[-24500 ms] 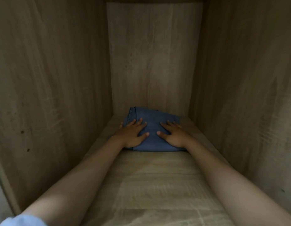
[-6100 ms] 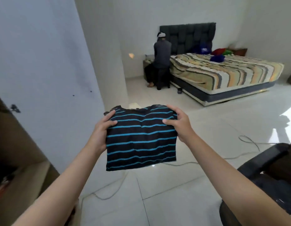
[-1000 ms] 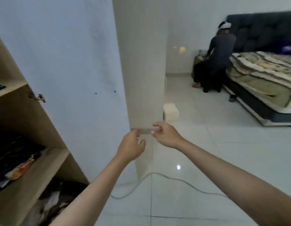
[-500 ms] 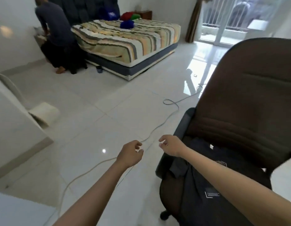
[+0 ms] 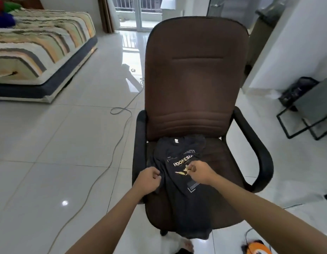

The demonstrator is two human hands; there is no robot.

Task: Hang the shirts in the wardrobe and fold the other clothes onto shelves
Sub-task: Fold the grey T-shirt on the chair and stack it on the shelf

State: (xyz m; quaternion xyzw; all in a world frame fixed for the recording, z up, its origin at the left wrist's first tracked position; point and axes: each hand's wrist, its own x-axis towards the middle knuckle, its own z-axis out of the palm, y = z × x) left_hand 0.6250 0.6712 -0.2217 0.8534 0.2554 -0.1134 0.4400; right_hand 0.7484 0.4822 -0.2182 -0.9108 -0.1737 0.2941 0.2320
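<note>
Glossy white tiled floor [image 5: 71,140], large square tiles, ceiling-light reflection near bottom left. Brown upholstered office chair [image 5: 193,85] at centre, black armrests. Bed [image 5: 36,52] at upper left: striped cover, dark base, coloured cushions at head end. Pale cable [image 5: 111,149] trailing across floor, looped beside chair. Glass balcony door [image 5: 140,11] at far end, railing beyond, daylight glare on tiles; brown curtain [image 5: 105,15] at its left. White wall [image 5: 294,44] at right. Black metal-framed stand [image 5: 305,114] at right edge.
</note>
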